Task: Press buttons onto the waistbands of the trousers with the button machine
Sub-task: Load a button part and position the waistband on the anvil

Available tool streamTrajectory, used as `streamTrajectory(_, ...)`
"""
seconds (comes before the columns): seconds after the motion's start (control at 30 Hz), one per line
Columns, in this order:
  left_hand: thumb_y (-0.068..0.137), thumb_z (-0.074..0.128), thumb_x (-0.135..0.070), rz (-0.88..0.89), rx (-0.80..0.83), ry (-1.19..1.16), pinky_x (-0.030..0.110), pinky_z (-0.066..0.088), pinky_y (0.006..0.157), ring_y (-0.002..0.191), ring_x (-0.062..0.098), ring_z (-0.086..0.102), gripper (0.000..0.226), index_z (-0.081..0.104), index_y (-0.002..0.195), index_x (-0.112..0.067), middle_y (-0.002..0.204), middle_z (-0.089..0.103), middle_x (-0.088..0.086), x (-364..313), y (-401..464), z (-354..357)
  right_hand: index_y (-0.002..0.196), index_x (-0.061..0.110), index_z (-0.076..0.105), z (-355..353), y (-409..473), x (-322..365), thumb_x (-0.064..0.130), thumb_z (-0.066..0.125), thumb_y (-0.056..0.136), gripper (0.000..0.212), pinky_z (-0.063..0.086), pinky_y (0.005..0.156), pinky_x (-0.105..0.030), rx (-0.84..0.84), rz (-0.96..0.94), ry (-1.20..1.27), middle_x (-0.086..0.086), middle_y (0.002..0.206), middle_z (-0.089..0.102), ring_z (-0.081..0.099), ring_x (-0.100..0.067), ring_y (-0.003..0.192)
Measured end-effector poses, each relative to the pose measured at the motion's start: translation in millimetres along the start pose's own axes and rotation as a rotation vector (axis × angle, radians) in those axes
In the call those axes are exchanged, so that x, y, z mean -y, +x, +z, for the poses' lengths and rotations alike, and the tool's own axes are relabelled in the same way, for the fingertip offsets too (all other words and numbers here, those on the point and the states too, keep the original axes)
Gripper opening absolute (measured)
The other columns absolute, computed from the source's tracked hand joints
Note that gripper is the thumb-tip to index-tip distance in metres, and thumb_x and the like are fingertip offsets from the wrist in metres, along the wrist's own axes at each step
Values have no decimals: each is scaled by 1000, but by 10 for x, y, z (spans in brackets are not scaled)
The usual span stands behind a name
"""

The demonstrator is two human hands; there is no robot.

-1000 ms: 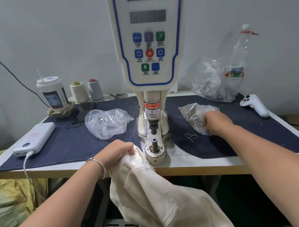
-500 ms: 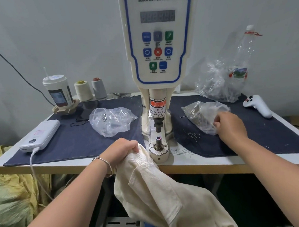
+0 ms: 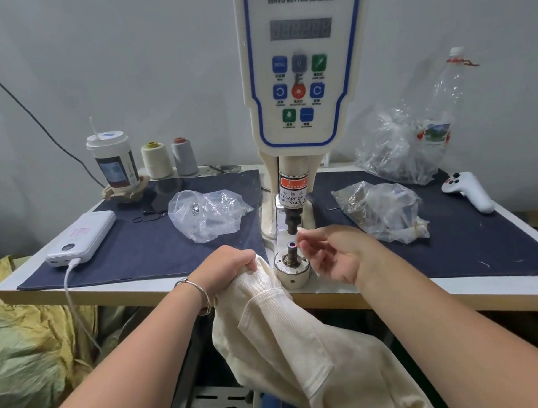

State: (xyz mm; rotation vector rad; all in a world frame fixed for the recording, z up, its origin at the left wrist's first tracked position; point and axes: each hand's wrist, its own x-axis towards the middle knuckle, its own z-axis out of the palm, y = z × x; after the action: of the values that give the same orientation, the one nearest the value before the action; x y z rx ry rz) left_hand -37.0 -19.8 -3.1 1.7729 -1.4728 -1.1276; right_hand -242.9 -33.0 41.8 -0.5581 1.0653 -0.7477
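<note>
Left hand (image 3: 225,266): grip clamped on the cream trousers (image 3: 298,350), which hang off the table (image 3: 450,291) edge beside the button machine (image 3: 299,79) die (image 3: 292,263). Right hand (image 3: 334,253): fingers loosely curled by the die; whether they pinch anything cannot be told. Left clear bag (image 3: 208,214) holds a few metal pieces; right bag (image 3: 382,211) holds many dark ones.

Bare forearms; a thin silver bangle (image 3: 200,294) circles the left wrist.
</note>
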Motion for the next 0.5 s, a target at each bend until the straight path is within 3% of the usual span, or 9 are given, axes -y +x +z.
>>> streamTrajectory(0.27,55,55,-35,7,4,-12,31,32,60,60,17,37,22,47,39,-23,45,39,-13,-1,-3,11,79,-3,60,33,40,-44,4,54,94,18,37,29,-15,91,70,171,-8,57,65,63,-12,43)
streamTrajectory(0.5,56,55,-35,28,1,-3,30,31,59,58,15,35,22,45,40,-23,46,39,-13,-2,-2,9,78,-3,63,33,36,-58,6,59,91,17,38,30,-15,72,53,176,-8,60,67,63,-13,43)
